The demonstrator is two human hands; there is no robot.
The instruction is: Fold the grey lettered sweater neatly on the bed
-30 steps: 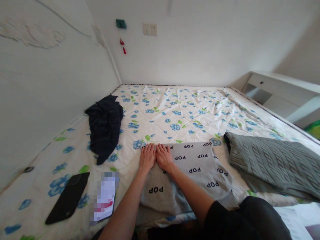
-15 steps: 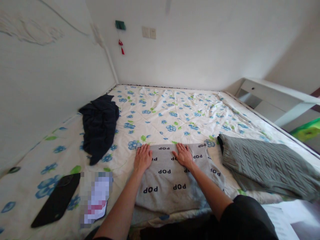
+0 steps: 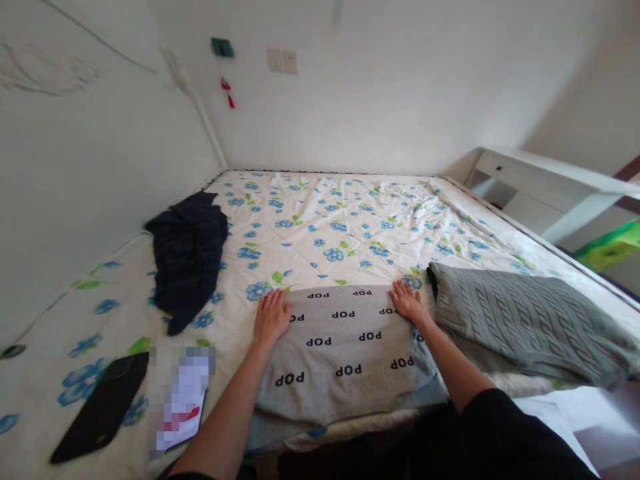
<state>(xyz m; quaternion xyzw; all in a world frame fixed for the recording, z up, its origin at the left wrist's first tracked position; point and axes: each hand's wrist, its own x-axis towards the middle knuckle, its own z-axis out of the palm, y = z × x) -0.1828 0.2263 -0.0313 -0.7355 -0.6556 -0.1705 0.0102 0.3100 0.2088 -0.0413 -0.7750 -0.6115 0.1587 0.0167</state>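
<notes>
Right in front of you, the grey garment (image 3: 340, 353) printed with "POP" lies flat on the floral quilt (image 3: 340, 227), and both your hands rest open along its far edge, fingers spread and gripping nothing: your left hand (image 3: 273, 318) at the left corner, your right hand (image 3: 407, 302) at the right. To your left lie a black phone (image 3: 100, 408) and a pixelated, unreadable item (image 3: 180, 400), with a crumpled navy garment (image 3: 187, 257) farther up; to your right, a folded grey-green cable-knit sweater (image 3: 520, 327) sits just beside the grey garment — beyond it, a white shelf unit (image 3: 545, 187) stands past the quilt's far corner.
</notes>
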